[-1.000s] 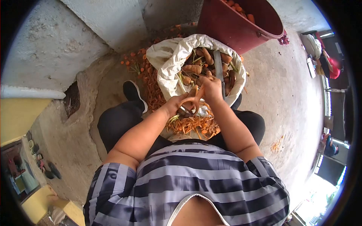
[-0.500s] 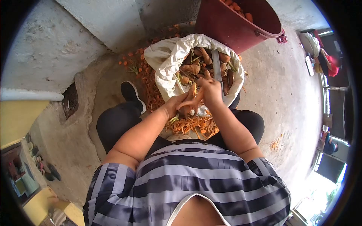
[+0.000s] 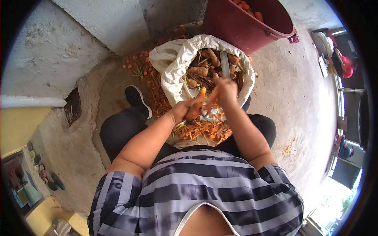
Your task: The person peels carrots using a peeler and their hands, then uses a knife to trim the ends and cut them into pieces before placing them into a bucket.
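Carrot (image 3: 193, 113) hides partly behind the left hand (image 3: 181, 110); the right hand (image 3: 227, 91) blurs.

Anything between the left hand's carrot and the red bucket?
Yes: between the held carrot and the red bucket lies the white sack, with a long blade on the carrots inside and the right hand over its near side.
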`<state>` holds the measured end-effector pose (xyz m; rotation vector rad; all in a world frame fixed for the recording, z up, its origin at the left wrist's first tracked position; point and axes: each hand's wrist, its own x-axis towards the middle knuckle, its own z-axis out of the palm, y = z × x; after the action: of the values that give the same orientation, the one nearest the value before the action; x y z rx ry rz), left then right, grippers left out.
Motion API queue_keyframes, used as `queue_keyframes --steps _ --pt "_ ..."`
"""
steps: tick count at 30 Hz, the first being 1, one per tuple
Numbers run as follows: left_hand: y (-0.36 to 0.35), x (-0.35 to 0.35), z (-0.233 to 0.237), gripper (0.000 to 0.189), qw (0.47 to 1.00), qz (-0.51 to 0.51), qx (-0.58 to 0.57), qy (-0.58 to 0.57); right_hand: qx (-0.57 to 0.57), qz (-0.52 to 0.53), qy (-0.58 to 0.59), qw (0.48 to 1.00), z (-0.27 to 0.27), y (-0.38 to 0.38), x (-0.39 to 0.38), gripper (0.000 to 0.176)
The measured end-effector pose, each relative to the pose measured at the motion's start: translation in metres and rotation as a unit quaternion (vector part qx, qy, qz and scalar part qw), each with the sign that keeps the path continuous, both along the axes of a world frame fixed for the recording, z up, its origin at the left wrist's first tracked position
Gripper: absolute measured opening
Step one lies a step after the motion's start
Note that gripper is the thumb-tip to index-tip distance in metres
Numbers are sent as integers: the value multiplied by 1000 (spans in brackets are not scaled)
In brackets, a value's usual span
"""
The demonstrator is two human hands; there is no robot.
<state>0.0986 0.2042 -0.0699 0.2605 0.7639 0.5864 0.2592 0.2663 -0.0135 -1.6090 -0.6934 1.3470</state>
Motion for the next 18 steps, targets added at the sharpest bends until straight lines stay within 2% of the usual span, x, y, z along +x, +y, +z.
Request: queue_keyframes --steps 1,3,4,5,6,7,8,9,11,12,15,16,17,18 --pt "0 1 0 39 1000 10 -12 -6 18 41 -41 998 -7 -12 -9 13" --pt "-1 2 0 39 999 30 -35 -18 52 100 -53 992 -24 -13 -10 11" --pt "-6 -2 22 42 988 -42 105 105 26 51 -27 998 -27 -5 -6 11" --pt "-8 -1 22 43 992 -50 79 84 1 2 -1 1000 -30 10 2 11" --pt "-10 1 21 44 995 -57 53 63 10 -41 -55 998 -32 26 11 11" --pt "-11 2 22 45 997 -65 29 42 54 -21 -86 995 -59 48 39 11" --pt "-11 2 23 46 997 -58 27 47 2 -113 -56 992 -57 60 53 14" --pt "-10 1 24 46 997 -51 26 53 0 -106 -109 988 -38 62 60 15" --pt "-7 0 24 47 997 -33 25 61 22 -133 -74 988 -51 65 71 16" --pt "-5 0 22 47 997 -20 37 69 32 -100 -68 992 -42 58 63 16" --pt "0 -8 -19 48 995 -39 45 -74 24 3 -18 1000 -9 5 11 14" --pt "-1 0 1 47 999 20 10 40 45 24 0 999 -17 -4 3 14" --pt "0 0 1 46 999 1 26 22 66 45 18 997 -25 -9 -1 13" --pt "-1 0 1 45 999 -18 41 4 29 3 -4 1000 -22 -2 1 13"
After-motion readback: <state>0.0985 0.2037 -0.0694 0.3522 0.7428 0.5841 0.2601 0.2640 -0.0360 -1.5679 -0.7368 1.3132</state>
